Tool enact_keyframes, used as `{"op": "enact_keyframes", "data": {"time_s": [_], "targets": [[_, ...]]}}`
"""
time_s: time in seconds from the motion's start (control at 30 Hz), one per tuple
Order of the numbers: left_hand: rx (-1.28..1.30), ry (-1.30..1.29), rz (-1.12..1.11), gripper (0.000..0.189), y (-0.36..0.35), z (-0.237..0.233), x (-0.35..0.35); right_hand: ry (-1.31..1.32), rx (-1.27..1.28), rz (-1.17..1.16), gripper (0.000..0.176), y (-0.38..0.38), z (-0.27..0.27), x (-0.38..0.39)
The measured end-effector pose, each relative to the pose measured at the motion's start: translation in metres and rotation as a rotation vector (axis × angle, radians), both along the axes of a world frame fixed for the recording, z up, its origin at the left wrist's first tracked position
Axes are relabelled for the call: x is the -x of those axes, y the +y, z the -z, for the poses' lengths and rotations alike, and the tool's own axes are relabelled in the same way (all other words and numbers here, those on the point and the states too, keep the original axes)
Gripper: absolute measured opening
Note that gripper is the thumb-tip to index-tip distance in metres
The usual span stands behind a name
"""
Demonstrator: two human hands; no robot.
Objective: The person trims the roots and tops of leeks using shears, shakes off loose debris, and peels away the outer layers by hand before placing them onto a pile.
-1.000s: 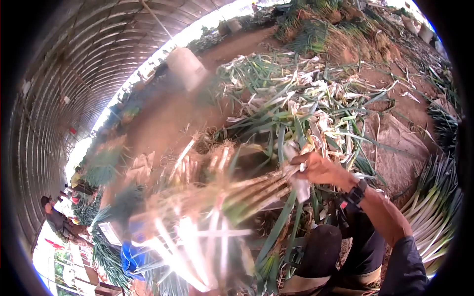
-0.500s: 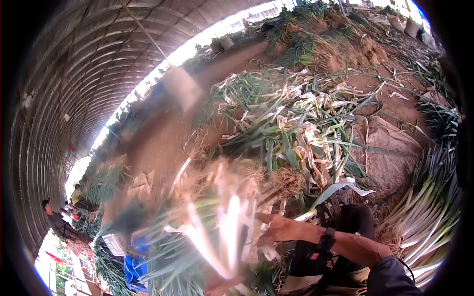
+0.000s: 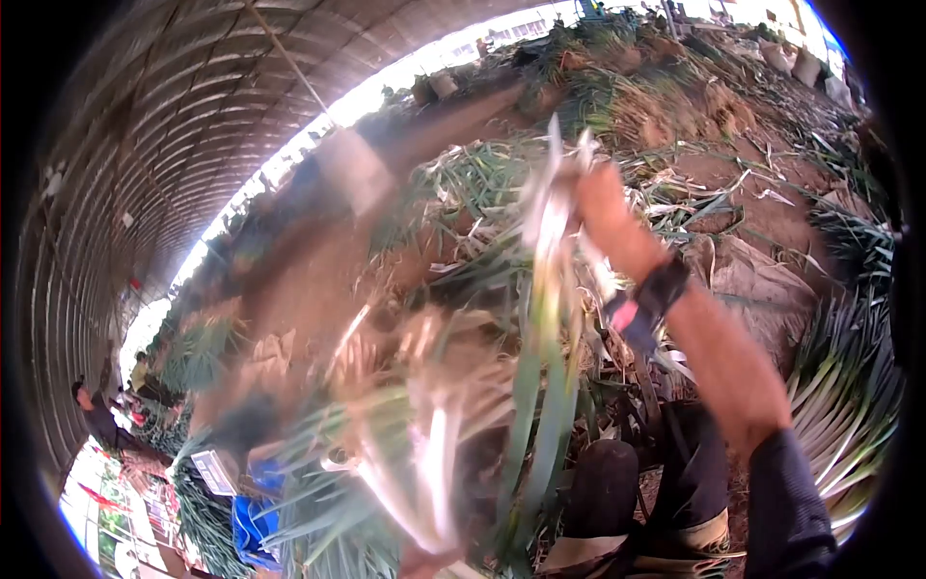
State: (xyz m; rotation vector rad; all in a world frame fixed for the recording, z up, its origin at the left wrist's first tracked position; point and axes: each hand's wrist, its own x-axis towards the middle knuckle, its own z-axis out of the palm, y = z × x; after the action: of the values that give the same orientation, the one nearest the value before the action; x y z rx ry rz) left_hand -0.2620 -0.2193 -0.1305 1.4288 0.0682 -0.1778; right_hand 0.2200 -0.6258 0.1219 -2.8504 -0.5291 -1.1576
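Observation:
My right hand (image 3: 600,205), blurred and with a dark watch on its wrist, is raised over the litter of leaves. Its fingers are closed round peeled green onion leaves (image 3: 546,299), whose long green blades hang down towards my knees. At the bottom edge, my left hand (image 3: 429,560) is only partly in view, closed on white-stemmed green onions (image 3: 439,468). Their roots point up and away from me and are smeared by motion. More green tops (image 3: 328,502) lie to the left of this hand.
Peeled leaves (image 3: 473,183) cover the ground ahead. Onions with white stems (image 3: 839,415) lie in a pile at right. A blue plastic item (image 3: 253,531) and a labelled box (image 3: 214,473) are at lower left. Another person (image 3: 98,415) sits at far left.
My right hand has moved up and away from the onions at my left hand, pulling leaves along with it. The left hand stays low with its onions, shifted slightly left.

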Motion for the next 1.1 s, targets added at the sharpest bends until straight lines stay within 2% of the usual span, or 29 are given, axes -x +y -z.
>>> {"op": "enact_keyframes", "data": {"time_s": [0.03,0.07,0.1,0.13,0.2,0.23,0.3,0.37,0.4,0.5,0.53,0.57,0.6,0.63,0.67,0.73,0.8,0.83,0.9,0.93,1.0,1.03,1.1], "targets": [[0.04,-0.14,0.115,0.082,0.001,-0.002,0.004,-0.173,0.156,0.249,0.042,-0.009,-0.036,-0.008],[-0.037,-0.067,0.008,0.083,0.0,-0.006,0.012,-0.277,0.099,0.215,0.04,-0.027,-0.069,-0.01],[-0.124,0.033,-0.088,0.083,-0.01,-0.023,0.012,-0.516,0.149,0.202,0.032,-0.042,-0.101,-0.008],[-0.174,0.101,-0.154,0.084,-0.018,-0.038,0.011,-0.278,0.183,0.182,0.025,-0.052,-0.139,0.005],[-0.233,0.152,-0.229,0.086,-0.026,-0.056,0.01,-0.484,-0.44,-0.545,0.019,-0.048,-0.174,0.048],[-0.244,0.166,-0.251,0.086,-0.027,-0.06,0.011,-0.464,-0.509,-0.59,0.016,-0.048,-0.172,0.024],[-0.242,0.171,-0.279,0.088,-0.028,-0.06,0.015,-0.428,-0.639,-0.677,0.016,-0.047,-0.158,-0.043],[-0.235,0.159,-0.286,0.089,-0.029,-0.059,0.015,0.051,-0.042,-0.213,0.023,-0.013,-0.108,-0.061],[-0.262,0.182,-0.303,0.08,-0.034,-0.069,0.009,0.225,0.274,-0.275,0.028,0.002,-0.065,-0.063],[-0.335,0.192,-0.325,0.054,-0.056,-0.096,-0.008,0.148,0.222,-0.555,0.024,0.028,0.063,-0.011],[-0.363,0.191,-0.331,0.045,-0.063,-0.106,-0.014,0.584,0.144,-0.557,0.019,0.043,0.054,0.036],[-0.392,0.182,-0.333,0.037,-0.07,-0.115,-0.018,0.594,0.15,-0.649,0.014,0.061,0.081,0.051],[-0.413,0.176,-0.327,0.028,-0.075,-0.117,-0.017,0.709,0.126,-0.674,0.036,0.067,0.073,0.081],[-0.423,0.176,-0.321,0.019,-0.078,-0.12,-0.025,0.908,-0.012,-0.64,0.033,0.079,0.088,0.094],[-0.383,0.184,-0.293,0.019,-0.076,-0.115,-0.028,0.724,-0.16,-0.822,0.025,0.09,0.116,0.103],[-0.303,0.203,-0.238,0.018,-0.072,-0.107,-0.032,0.544,-0.356,-0.978,0.021,0.106,0.153,0.11],[-0.276,0.256,-0.246,0.027,-0.079,-0.111,-0.039,0.576,-0.471,-0.944,0.02,0.115,0.165,0.118],[-0.254,0.245,-0.256,0.03,-0.083,-0.113,-0.041,0.645,-0.336,-0.748,0.019,0.11,0.155,0.12],[-0.281,0.28,-0.199,0.038,-0.079,-0.11,-0.039,0.456,-0.247,-0.477,0.014,0.1,0.141,0.103],[-0.241,0.24,-0.176,0.037,-0.069,-0.096,-0.032,0.581,-0.136,-0.325,0.013,0.085,0.128,0.088],[-0.158,0.145,-0.14,0.037,-0.046,-0.06,-0.016,0.292,-0.636,-0.332,0.016,0.043,0.139,0.036],[-0.227,0.037,-0.109,0.039,-0.044,-0.055,-0.011,0.326,-0.868,-0.297,0.015,0.024,0.109,0.042],[-0.469,0.162,-0.13,0.043,-0.046,-0.056,-0.017,0.178,-0.793,-0.472,0.028,-0.006,0.096,0.038]]}}
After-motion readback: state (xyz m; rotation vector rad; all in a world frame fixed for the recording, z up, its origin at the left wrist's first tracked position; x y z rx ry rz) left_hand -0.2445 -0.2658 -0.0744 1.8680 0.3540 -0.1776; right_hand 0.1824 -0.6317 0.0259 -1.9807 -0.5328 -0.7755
